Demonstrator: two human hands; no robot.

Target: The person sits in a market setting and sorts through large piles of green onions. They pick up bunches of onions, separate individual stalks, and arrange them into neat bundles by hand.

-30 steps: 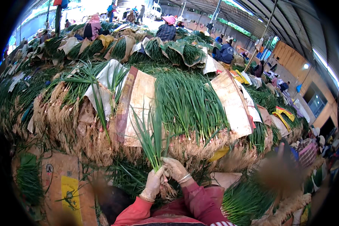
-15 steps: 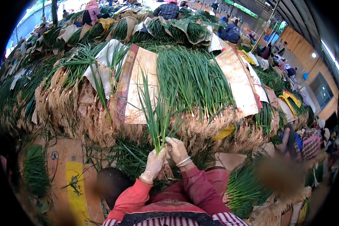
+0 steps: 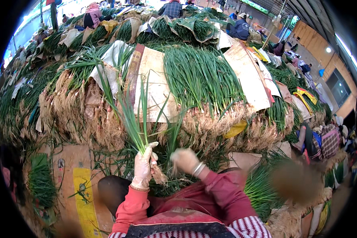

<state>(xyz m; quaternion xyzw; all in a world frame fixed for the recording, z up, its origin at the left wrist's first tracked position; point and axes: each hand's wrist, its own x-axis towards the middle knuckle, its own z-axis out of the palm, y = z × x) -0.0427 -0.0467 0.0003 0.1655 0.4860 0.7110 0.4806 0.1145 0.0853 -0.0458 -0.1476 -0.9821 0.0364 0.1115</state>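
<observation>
Piled spring onions are banked across the upper frame; left of centre, a spring-onion bunch is grasped in the fingers of the left hand; whether the blurred right hand is clenched cannot be told.

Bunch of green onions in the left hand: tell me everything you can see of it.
The bunch of green onions has long, narrow green leaves and stringy tan roots. The gloved left hand grips it near its base, leaves fanning upward and leaning left, roots hanging out on the hand's right. Some leaves overlap a pale sheet in view. The hand hides most of the lower stems.
</observation>
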